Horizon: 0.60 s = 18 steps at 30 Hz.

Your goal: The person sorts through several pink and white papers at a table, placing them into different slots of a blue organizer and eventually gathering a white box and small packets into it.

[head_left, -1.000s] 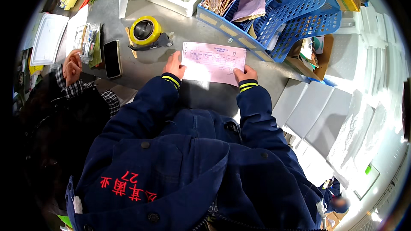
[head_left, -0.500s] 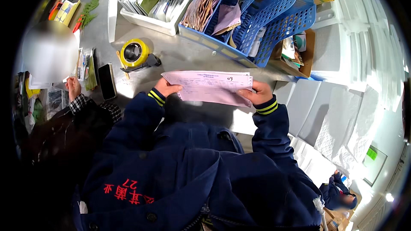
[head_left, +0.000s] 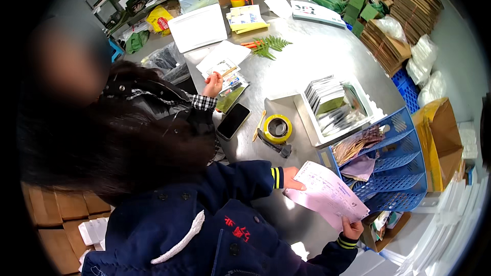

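Observation:
A pink printed paper form (head_left: 330,194) is stretched between my two hands above the near edge of a metal table. My left hand (head_left: 294,180) pinches its left end, thumb on top. At the form's other end, near the blue divided basket (head_left: 391,161), my right hand (head_left: 353,228) grips the lower corner. To the left of the form lies a roll of yellow tape (head_left: 277,129) beside a black tape dispenser part (head_left: 279,146). Pink and brown papers (head_left: 358,145) stand in the basket's compartments.
On my left a co-worker's hand (head_left: 214,84) holds a thin stick over some cards. A black phone (head_left: 233,121), a green fern leaf (head_left: 271,46) and a white box of packets (head_left: 312,122) lie on the table. Brown cartons (head_left: 446,133) stand right.
My view has swung left, bringing the co-worker, shelves and the far side of the table into sight. The pink form stays in both my hands and now appears tilted, lower and further right.

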{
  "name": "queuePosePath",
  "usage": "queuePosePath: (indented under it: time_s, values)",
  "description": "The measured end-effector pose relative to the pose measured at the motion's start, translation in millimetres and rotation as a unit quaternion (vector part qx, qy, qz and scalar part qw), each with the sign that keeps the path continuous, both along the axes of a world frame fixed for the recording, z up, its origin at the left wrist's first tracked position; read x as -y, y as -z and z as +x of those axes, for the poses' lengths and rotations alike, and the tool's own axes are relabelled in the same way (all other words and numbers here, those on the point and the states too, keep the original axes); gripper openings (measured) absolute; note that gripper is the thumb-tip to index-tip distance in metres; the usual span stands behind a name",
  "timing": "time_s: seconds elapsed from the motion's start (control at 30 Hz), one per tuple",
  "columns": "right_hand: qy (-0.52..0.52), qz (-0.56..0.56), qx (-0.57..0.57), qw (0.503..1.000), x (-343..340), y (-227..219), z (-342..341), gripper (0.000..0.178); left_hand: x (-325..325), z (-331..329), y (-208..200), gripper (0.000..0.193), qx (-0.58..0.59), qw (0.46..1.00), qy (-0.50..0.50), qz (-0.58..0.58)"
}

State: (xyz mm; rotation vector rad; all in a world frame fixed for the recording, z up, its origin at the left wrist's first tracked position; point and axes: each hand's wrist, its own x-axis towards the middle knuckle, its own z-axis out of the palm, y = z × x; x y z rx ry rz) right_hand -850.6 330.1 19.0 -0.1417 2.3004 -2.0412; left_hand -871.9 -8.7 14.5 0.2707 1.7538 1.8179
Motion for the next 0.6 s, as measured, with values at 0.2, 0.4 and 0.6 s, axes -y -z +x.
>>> queuePosePath:
  time_s: [0.2,0.4,0.6]
  values:
    - [0.012,-0.033,-0.01,0.999,18,-19,-16,0.02,1,0,16,0.031,-0.065,0.997,-0.05,-0.009]
    - [0.062,0.104,0.027,0.992,7,-16,-42,0.011,12,-2,-26,0.024,-0.054,0.998,-0.031,0.0]
    - [0.318,-0.041,-0.003,0.947,6,-2,-19,0.014,-23,-10,-78,0.022,-0.113,0.983,-0.147,0.001]
